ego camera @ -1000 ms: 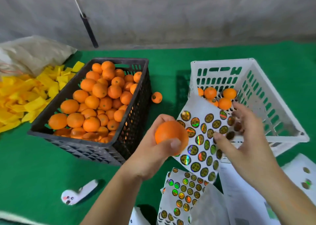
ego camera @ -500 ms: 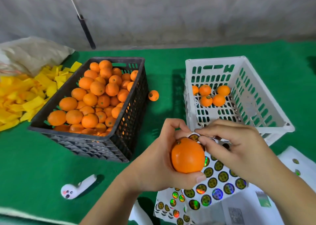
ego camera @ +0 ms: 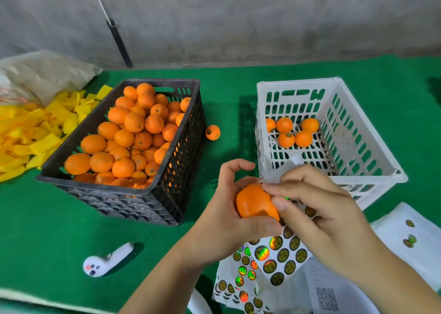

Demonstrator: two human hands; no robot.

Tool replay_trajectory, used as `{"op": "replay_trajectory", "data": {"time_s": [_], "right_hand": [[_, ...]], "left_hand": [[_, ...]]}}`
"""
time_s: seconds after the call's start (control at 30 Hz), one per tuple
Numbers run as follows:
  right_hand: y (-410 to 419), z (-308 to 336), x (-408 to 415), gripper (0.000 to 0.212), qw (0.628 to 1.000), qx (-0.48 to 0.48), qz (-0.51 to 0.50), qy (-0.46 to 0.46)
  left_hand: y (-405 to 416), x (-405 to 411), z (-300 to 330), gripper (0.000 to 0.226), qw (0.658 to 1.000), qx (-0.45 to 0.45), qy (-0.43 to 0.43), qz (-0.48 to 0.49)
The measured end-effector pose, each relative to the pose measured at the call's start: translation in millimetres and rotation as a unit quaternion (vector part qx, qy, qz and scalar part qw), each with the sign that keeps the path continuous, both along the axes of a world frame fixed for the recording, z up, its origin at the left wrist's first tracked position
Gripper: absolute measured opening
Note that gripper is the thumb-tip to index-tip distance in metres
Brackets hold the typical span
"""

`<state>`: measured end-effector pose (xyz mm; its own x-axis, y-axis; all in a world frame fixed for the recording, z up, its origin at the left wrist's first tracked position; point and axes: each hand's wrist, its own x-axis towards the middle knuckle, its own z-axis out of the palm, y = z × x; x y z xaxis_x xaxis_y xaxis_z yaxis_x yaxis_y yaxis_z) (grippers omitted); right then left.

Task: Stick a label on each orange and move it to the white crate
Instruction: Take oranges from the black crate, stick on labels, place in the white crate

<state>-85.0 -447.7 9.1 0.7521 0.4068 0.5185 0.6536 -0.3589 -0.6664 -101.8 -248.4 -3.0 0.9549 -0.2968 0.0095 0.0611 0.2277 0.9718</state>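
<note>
My left hand grips an orange just in front of the white crate. My right hand meets it from the right, thumb and forefinger pinched against the fruit's top right. The label under those fingertips is hidden. A sheet of shiny round labels hangs behind the orange and under both hands. Which hand carries the sheet I cannot tell. Several oranges lie at the back of the white crate. The black crate on the left is heaped with oranges.
One loose orange lies on the green cloth between the crates. More label sheets, a paper with a QR code and white backing paper lie near me. A white controller lies front left; yellow scraps and a sack far left.
My right hand left the raised label sheet and came onto the orange. Both hands and the sheet dropped lower and shifted right, closer to the white crate.
</note>
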Motion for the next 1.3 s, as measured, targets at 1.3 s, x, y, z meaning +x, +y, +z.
{"op": "replay_trajectory", "data": {"time_s": [1.3], "right_hand": [[-10, -44, 49, 0.014, 0.941, 0.124, 0.015, 0.314]], "left_hand": [[86, 87, -19, 0.030, 0.927, 0.346, -0.129, 0.071]]}}
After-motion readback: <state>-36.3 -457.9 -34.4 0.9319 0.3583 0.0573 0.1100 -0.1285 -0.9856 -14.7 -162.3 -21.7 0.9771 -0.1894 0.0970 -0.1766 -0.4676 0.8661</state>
